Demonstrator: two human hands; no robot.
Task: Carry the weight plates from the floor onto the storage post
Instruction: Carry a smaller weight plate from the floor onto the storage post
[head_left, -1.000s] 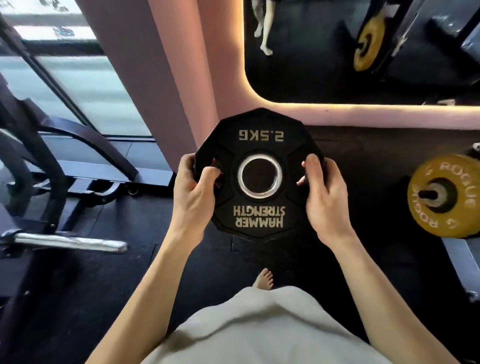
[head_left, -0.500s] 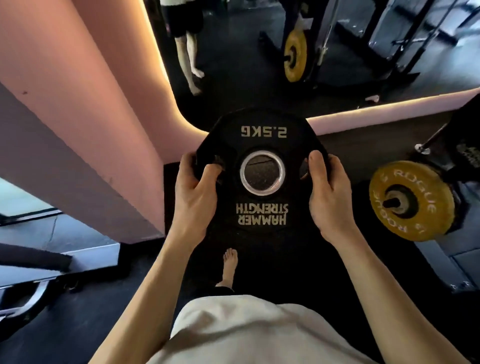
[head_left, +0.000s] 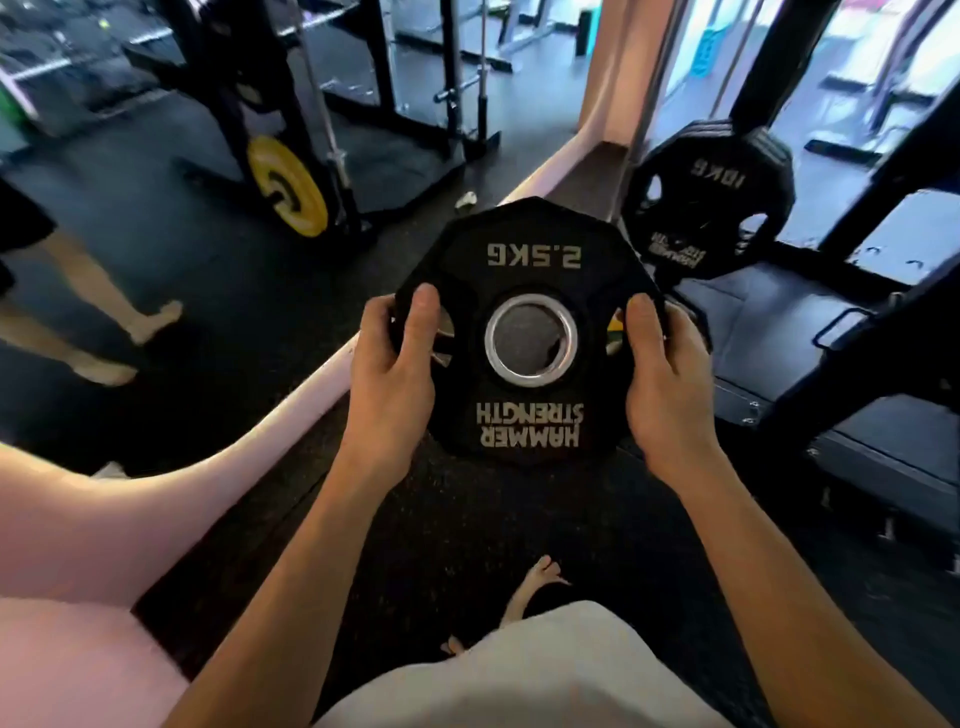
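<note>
1. I am watching a black 2.5 kg plate (head_left: 530, 270) being held up in the centre of the frame, off the dark rubber floor (head_left: 441, 519), with its flat face turned toward the camera.

2. The plate is sitting upside down from my view: the "2.5KG" lettering is reading inverted along the upper part of the face and "HAMMER STRENGTH" inverted along the lower part, so its top edge is pointing toward the bottom of the frame. The steel-ringed hole (head_left: 531, 340) is facing the lens, so the bore axis is running roughly along my line of sight.

3. The left hand (head_left: 389, 384) is gripping the plate's left edge, thumb lying across the face beside a grip slot and fingers curling behind, out of sight.

4. The right hand (head_left: 667, 384) is gripping the right edge in the same manner, thumb on the face, fingers wrapping behind.

5. At upper right, just beyond the held plate, a stack of black 10 kg plates (head_left: 711, 197) is hanging on a black rack (head_left: 852, 322); I cannot make out the post itself.

6. At upper left, a yellow plate (head_left: 288, 187) is showing with another rack in a mirror, along with reflected bare legs at the left edge.

7. A bare foot (head_left: 535, 582) is showing on the floor at bottom centre, above a pale garment (head_left: 519, 675).
</note>
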